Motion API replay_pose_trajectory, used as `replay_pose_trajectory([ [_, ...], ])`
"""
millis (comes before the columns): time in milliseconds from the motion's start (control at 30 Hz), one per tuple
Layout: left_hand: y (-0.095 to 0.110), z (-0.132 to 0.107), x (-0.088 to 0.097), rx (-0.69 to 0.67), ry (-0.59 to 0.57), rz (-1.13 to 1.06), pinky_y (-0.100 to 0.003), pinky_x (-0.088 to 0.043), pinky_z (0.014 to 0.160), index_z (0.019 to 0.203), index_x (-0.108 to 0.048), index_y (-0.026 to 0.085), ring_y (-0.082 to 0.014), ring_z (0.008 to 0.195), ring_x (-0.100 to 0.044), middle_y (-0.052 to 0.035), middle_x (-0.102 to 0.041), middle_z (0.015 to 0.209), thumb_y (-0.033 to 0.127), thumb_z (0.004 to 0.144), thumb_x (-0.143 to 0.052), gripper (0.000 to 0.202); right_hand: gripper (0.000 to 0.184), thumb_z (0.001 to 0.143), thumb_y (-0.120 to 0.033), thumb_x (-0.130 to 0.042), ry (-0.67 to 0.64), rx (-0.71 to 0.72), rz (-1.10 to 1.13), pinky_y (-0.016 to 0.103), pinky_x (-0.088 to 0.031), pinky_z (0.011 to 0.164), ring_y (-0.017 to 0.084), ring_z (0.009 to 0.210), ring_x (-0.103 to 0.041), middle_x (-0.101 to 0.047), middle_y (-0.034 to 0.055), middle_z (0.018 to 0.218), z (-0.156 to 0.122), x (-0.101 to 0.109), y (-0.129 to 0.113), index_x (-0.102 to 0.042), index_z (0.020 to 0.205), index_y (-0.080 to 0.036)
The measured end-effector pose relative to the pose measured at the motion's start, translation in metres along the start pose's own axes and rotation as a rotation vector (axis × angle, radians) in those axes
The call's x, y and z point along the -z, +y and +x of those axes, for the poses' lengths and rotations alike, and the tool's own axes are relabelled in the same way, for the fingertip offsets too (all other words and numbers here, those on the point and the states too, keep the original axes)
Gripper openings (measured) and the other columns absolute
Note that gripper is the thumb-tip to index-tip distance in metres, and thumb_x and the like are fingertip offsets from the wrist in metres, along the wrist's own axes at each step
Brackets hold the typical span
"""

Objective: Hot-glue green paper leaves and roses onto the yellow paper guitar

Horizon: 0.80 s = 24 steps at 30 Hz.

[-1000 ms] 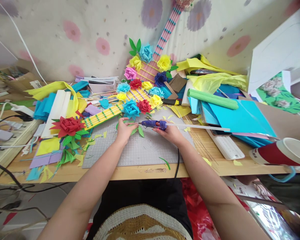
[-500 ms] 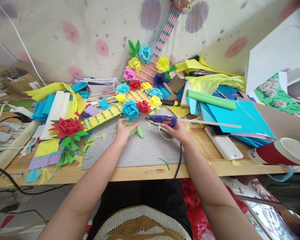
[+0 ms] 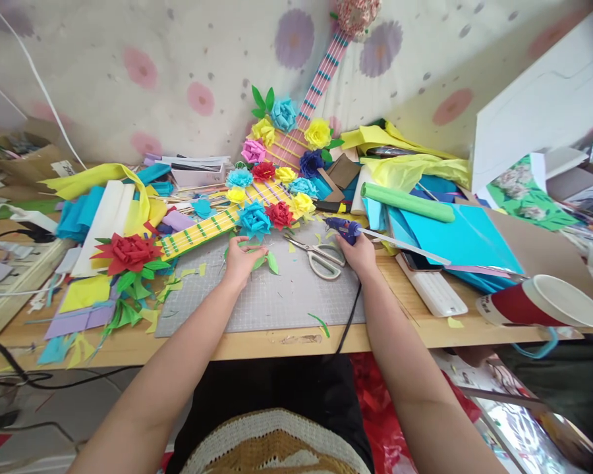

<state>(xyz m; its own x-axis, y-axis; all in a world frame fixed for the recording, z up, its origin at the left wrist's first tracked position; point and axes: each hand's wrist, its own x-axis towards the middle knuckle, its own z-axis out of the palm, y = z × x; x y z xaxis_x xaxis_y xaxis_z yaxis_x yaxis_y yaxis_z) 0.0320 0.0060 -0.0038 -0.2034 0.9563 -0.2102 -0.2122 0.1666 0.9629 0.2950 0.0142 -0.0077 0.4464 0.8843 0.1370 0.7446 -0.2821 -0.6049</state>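
My right hand (image 3: 358,252) is closed around a blue glue gun (image 3: 344,229), whose long white glue stick (image 3: 405,246) juts out to the right. With pinched fingers my left hand (image 3: 242,259) holds a sprig of green paper leaves (image 3: 271,263) over the grey cutting mat (image 3: 277,309). Scissors (image 3: 321,257) with pale handles lie on the mat between the hands, slightly apart. Just behind my left hand is a yellow paper guitar (image 3: 202,230) covered with paper flowers, among them a blue flower (image 3: 254,220) and a red one (image 3: 279,214).
A pink flowered guitar (image 3: 321,85) leans on the wall. Coloured paper sheets (image 3: 464,230), a green roll (image 3: 408,202), a white power bank-like block (image 3: 432,286) and a paper cup (image 3: 543,301) stand at the right. A large red paper flower (image 3: 130,253) and scraps lie left.
My right hand has drawn the glue gun to the right, away from my left hand, uncovering the scissors. My left hand still pinches the leaves in about the same place.
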Motion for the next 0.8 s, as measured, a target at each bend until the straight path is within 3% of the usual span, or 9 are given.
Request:
replay_pose_trajectory([
  [167,0.001,-0.001,-0.001,-0.005,-0.007,-0.012,-0.032,-0.054,0.061,0.092,-0.038,0.019,-0.0145,0.060,-0.064,0.0018,-0.063,0.066,0.007,0.057,-0.071,0.049,0.047,0.072,-0.051,-0.055,-0.014,0.000,-0.069,0.037,-0.043,0.077,0.028,0.092,-0.058,-0.065,0.0154,0.094,0.001,-0.001,0.002,-0.059,0.098,-0.012],
  [333,0.003,-0.002,-0.001,0.013,0.007,-0.039,-0.030,-0.053,0.061,0.091,-0.038,0.019,-0.0144,0.062,-0.064,0.0026,-0.063,0.065,0.007,0.057,-0.071,0.048,0.061,0.064,-0.053,-0.063,0.158,0.045,-0.172,0.044,-0.037,0.088,0.033,0.105,-0.048,-0.057,0.0207,0.109,-0.003,0.003,0.004,-0.051,0.104,-0.009],
  [433,0.004,-0.002,-0.001,0.009,0.013,-0.049,-0.030,-0.053,0.061,0.090,-0.038,0.019,-0.0142,0.062,-0.064,0.0022,-0.063,0.066,0.006,0.058,-0.070,0.047,0.059,0.066,-0.051,-0.062,0.205,0.068,-0.253,0.046,-0.034,0.090,0.035,0.106,-0.047,-0.054,0.0251,0.111,-0.009,0.006,0.000,-0.049,0.102,-0.006],
  [633,0.004,-0.002,-0.001,0.021,0.004,-0.061,-0.031,-0.053,0.060,0.090,-0.038,0.018,-0.0142,0.061,-0.064,0.0017,-0.064,0.064,0.006,0.059,-0.069,0.045,0.041,0.072,-0.050,-0.054,0.003,0.013,-0.340,0.037,-0.040,0.074,0.029,0.091,-0.056,-0.062,0.0151,0.094,-0.020,0.022,-0.013,-0.051,0.093,-0.014],
  [800,0.003,-0.001,-0.001,0.013,-0.006,-0.055,-0.031,-0.054,0.061,0.090,-0.038,0.019,-0.0151,0.064,-0.065,0.0016,-0.064,0.064,0.006,0.059,-0.069,0.046,0.033,0.076,-0.052,-0.047,-0.207,0.054,-0.451,0.030,-0.036,0.062,0.025,0.079,-0.059,-0.063,0.0082,0.077,-0.024,0.034,-0.021,-0.054,0.073,-0.020],
])
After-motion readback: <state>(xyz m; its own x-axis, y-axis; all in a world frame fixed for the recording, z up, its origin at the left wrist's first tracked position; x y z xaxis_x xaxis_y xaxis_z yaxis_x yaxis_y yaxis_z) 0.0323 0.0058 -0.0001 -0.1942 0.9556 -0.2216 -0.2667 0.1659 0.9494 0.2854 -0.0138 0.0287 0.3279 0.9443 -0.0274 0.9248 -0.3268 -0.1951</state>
